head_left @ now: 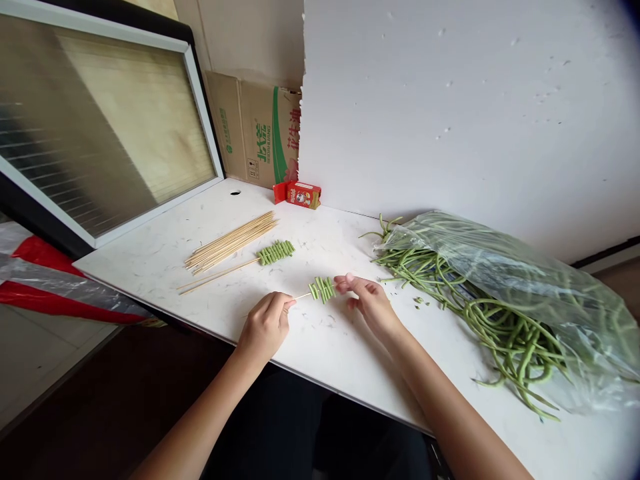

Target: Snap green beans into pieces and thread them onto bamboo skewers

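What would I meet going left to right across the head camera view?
Red and clear plastic → bundle of thin tan wooden skewers → short green bean pieces on a held wooden skewer → bare right hand → clear plastic bag partly covering long green beans.

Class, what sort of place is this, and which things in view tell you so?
Probably a small food-preparation corner: bamboo skewers, a plastic bag of long green beans and a Beidahuang carton suggest it.
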The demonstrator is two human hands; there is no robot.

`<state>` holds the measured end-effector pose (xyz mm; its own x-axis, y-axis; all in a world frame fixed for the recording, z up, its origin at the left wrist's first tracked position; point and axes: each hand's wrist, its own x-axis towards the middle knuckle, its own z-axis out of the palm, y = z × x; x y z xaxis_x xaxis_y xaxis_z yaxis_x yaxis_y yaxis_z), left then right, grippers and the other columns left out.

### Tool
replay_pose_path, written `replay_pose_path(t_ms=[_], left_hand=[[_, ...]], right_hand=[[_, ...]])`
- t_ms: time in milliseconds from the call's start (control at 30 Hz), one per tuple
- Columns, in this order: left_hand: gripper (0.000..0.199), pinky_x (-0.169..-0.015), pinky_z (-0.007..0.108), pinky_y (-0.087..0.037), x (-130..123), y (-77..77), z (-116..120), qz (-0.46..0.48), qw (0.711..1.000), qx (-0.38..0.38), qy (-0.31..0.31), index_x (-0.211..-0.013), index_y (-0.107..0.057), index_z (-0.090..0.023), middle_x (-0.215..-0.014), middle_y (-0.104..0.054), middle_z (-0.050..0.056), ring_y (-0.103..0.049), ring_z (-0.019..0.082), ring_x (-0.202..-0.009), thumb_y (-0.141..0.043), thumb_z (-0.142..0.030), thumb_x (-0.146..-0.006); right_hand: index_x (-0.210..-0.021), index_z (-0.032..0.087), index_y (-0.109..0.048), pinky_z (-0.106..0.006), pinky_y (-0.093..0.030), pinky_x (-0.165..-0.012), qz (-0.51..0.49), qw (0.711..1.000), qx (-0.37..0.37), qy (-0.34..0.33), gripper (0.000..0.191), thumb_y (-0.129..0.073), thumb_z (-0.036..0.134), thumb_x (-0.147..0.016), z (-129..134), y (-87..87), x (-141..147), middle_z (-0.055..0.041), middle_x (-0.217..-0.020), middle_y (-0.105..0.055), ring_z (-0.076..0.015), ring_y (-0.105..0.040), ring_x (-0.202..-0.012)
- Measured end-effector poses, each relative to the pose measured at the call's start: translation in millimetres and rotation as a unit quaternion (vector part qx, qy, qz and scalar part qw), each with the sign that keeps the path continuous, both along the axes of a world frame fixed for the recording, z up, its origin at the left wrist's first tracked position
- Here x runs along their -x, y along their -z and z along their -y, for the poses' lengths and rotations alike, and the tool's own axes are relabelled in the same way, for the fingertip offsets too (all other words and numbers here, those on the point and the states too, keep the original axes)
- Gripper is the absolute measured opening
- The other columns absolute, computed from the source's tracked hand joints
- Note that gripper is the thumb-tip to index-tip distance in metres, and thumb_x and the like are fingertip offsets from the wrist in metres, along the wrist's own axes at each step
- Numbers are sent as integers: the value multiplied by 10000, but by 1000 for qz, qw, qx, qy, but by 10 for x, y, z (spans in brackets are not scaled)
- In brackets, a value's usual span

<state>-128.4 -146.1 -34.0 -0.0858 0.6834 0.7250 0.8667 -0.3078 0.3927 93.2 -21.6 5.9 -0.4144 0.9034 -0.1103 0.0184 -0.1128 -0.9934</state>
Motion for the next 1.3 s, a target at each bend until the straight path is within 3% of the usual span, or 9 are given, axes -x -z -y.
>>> replay_pose_path(t_ms=[133, 267, 333, 400, 500, 600, 1133, 1300], left_hand=[[155, -762, 287, -570, -2, -6, 3, 4, 1000, 4, -5, -999, -605, -221, -873, -728, 20, -721, 172, -820, -537, -82, -1017], [145, -764, 287, -567, 1, 10, -3, 7, 1000, 8, -8, -997, -604, -219, -879, -729, 20, -718, 170, -826, -534, -95, -1024], [130, -758, 288, -561, 4, 18, -5, 6, 1000, 10, -9, -998, -604, -216, -877, -727, 21, -714, 171, -818, -540, -107, -1028], [117, -755, 289, -557, 7, 24, -3, 7, 1000, 13, -10, -998, -607, -215, -877, -726, 23, -713, 173, -814, -543, -123, -1033], [112, -750, 290, -553, 13, 34, 2, 9, 1000, 16, -11, -990, -610, -214, -878, -726, 25, -712, 174, -810, -543, -139, -1038], [102, -737, 292, -549, 21, 45, -2, 10, 1000, 19, -14, -991, -612, -216, -872, -723, 25, -704, 173, -792, -547, -154, -1039], [107, -748, 284, -548, 16, 23, -15, 7, 1000, 12, -8, -998, -609, -217, -873, -719, 19, -706, 169, -802, -548, -138, -1036], [104, -742, 289, -543, 6, 19, -25, 17, 1000, 15, -8, -989, -604, -217, -867, -713, 20, -703, 174, -797, -546, -147, -1038]], right_hand=[[-937, 188, -839, -320, -373, -541, 4, 999, -20, 43, 742, -504, 848, -886, -180, -111, -165, -151, -947, -764, -257, -625, -839], [-883, 195, -833, -342, -364, -562, 123, 981, -124, 86, 712, -490, 817, -920, -373, -201, -402, -140, -871, -765, -246, -605, -752], [-840, 204, -829, -361, -402, -644, 238, 941, -225, 81, 594, -586, 739, -925, -459, -217, -550, -123, -836, -765, -246, -609, -747], [-827, 220, -830, -367, -400, -659, 331, 902, -272, 48, 436, -676, 618, -917, -528, -214, -696, -99, -787, -758, -239, -597, -700], [-923, 247, -853, -347, -449, -690, 406, 882, -234, -40, 172, -745, 376, -891, -589, -202, -855, -79, -864, -788, -244, -654, -760], [-1011, 246, -856, -331, -489, -739, 453, 864, -209, -67, 192, -705, 221, -895, -601, -209, -905, -83, -951, -805, -248, -698, -851], [-894, 239, -839, -335, -508, -761, 441, 856, -263, -64, 182, -672, 167, -878, -587, -167, -833, -69, -924, -793, -240, -698, -819], [-863, 219, -801, -369, -509, -804, 414, 852, -317, -43, 182, -627, 199, -916, -601, -152, -810, -99, -955, -773, -262, -694, -870]])
